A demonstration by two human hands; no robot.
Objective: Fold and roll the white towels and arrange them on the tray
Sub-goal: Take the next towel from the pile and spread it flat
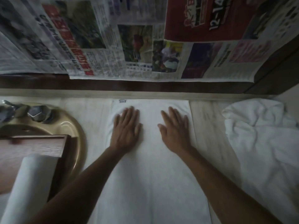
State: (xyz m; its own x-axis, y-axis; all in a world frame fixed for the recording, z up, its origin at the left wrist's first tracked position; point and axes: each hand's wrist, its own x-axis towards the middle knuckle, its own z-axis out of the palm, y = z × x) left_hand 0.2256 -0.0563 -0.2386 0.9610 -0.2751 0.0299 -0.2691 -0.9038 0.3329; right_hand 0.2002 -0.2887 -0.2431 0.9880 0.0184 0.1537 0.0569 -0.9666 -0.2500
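Note:
A white towel (150, 172) lies folded into a long strip on the counter, running from the wall edge toward me, a small label at its far left corner. My left hand (127, 129) presses flat on its far left part, fingers straight. My right hand (174, 129) lies flat on its far right part, fingers spread. A rolled white towel (25, 188) lies on the brown wooden tray (37, 146) at the left. A crumpled pile of white towels (258, 136) sits at the right.
The wooden tray rests over a gold basin (76, 131) with a metal tap (37, 113) at the far left. Newspaper sheets (129, 46) cover the wall behind a dark wooden ledge (145, 86).

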